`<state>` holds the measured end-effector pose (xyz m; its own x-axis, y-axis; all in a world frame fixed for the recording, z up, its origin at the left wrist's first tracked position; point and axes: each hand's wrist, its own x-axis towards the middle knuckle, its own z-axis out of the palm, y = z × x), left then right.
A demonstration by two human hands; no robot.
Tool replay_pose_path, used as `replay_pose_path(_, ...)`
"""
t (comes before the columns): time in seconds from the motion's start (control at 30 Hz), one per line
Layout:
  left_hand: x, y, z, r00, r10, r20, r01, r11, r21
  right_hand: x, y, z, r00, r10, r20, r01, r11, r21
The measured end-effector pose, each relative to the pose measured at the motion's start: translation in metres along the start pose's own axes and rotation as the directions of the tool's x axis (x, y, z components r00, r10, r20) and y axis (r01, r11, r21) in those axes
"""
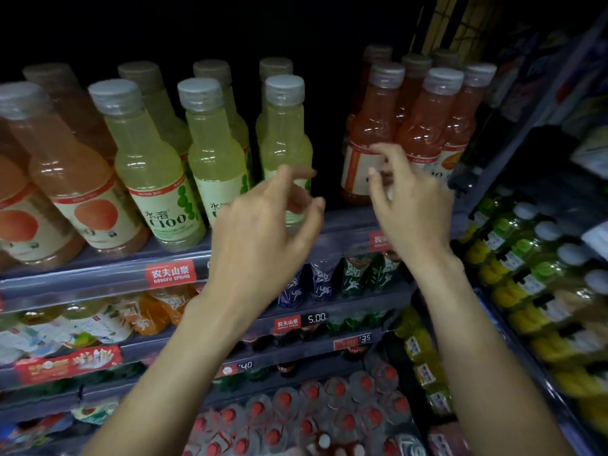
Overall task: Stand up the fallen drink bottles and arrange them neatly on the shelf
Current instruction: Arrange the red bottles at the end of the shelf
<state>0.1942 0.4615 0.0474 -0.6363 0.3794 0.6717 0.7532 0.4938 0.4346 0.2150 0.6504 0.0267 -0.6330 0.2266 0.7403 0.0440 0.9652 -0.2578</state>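
Note:
Upright drink bottles with grey caps fill the top shelf [345,222]. Pale green ones [214,139] stand in the middle, orange-pink ones [62,166] at the left and red-orange ones [378,126] at the right. My left hand [263,232] hovers with fingers spread in front of the rightmost green bottle [284,133], holding nothing. My right hand [411,205] is open too, its fingertips just in front of the label of the nearest red-orange bottle. A dark gap lies between the green and red-orange groups. I see no bottle lying down on this shelf.
Lower shelves carry price strips [171,274], pouches, dark bottles and red-capped water bottles [312,413]. An adjoining rack at the right holds yellow-green bottles [513,258]. Above the top shelf it is dark.

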Motion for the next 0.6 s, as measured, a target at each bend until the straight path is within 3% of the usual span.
replay_pose_path(0.07,0.005,-0.001,0.015,0.978,0.204,0.032,-0.196,0.965,-0.175,-0.011,0.012,-0.014,0.998,0.029,-0.05,-0.036,0.989,-0.144)
replay_pose_path(0.17,0.017,-0.009,0.061,0.919,0.393,0.029,-0.367,0.88,-0.3,-0.019,0.038,-0.025,0.982,0.184,-0.042,-0.186,0.981,-0.047)
replay_pose_path(0.23,0.029,-0.01,0.091,0.933,0.354,0.064,-0.318,0.896,-0.311,-0.02,0.057,-0.026,0.954,0.298,0.001,-0.296,0.948,0.115)
replay_pose_path(0.4,0.049,0.0,0.131,0.991,0.034,0.126,0.001,0.965,-0.264,-0.003,0.075,-0.023,0.843,0.507,0.177,-0.536,0.769,0.348)
replay_pose_path(0.5,0.053,0.006,0.139,0.995,0.091,0.029,-0.08,0.958,-0.274,0.011,0.073,-0.015,0.817,0.516,0.258,-0.575,0.692,0.436)
replay_pose_path(0.6,0.058,0.014,0.145,0.993,0.089,0.082,-0.064,0.961,-0.269,0.01,0.075,-0.012,0.838,0.471,0.276,-0.545,0.699,0.463)
